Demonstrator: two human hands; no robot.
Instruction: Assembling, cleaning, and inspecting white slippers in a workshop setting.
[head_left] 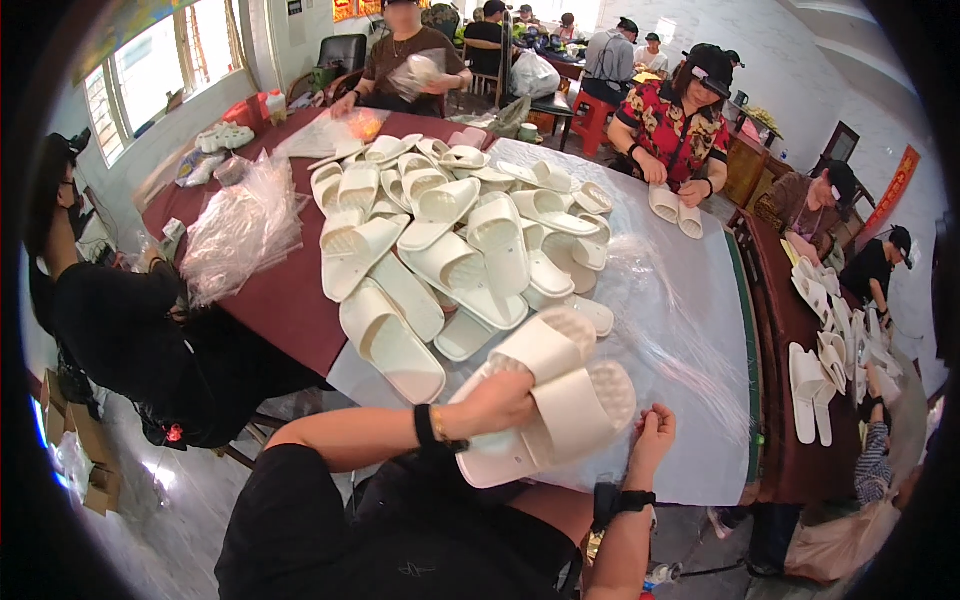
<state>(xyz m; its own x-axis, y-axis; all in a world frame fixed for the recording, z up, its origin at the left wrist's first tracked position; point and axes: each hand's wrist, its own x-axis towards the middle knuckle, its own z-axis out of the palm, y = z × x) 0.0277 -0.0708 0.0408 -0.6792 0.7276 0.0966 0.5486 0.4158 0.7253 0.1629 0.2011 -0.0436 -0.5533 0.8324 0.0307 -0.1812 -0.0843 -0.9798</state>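
Note:
My left hand is closed round a pair of cream-white slide sandals, held side by side and tilted above the near edge of the table. The fingers are partly hidden behind the straps. To the right of the pair, my right hand is just over the table edge, thumb and fingers curled together. Whether something thin is pinched in it cannot be made out. Beyond the held pair lies a big heap of similar slides. Clear plastic strands are spread on the pale sheet near my right hand.
A stack of clear plastic bags lies on the dark red table at left. One person sits close at left; another, across the table, handles a pair of slides. More slides cover a second table at right. Cardboard boxes stand on the floor.

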